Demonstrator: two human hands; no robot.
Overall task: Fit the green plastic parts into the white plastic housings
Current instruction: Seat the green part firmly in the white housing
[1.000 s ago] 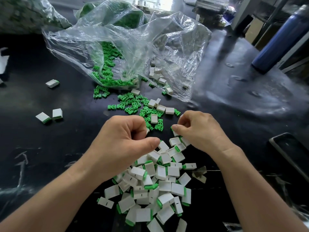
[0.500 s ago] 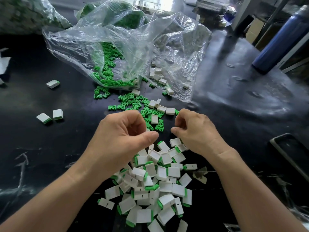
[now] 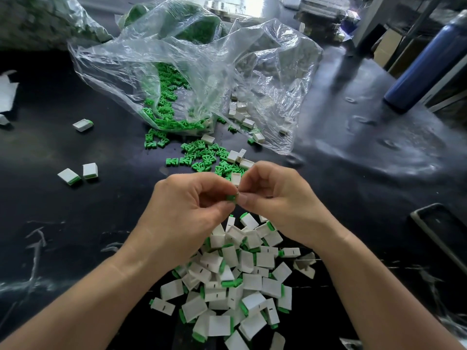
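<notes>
Two hands meet above the black desk [image 3: 75, 223], fingers curled. The left hand [image 3: 187, 210] and the right hand [image 3: 275, 198] pinch one green part [image 3: 231, 198] between their fingertips; whether a housing is also held cannot be told. Just beyond the fingertips, an empty white housing [image 3: 236, 178] lies on the desk among the loose green parts [image 3: 202, 157]. Below the hands lies a pile of assembled housings [image 3: 242, 281], white with green ends showing. A clear plastic bag [image 3: 202, 72] at the far side of the desk spills green parts and white housings from its mouth. Three assembled pieces [image 3: 90, 171] lie well apart at the left. A blue bottle [image 3: 424, 59] stands at the far right.
</notes>
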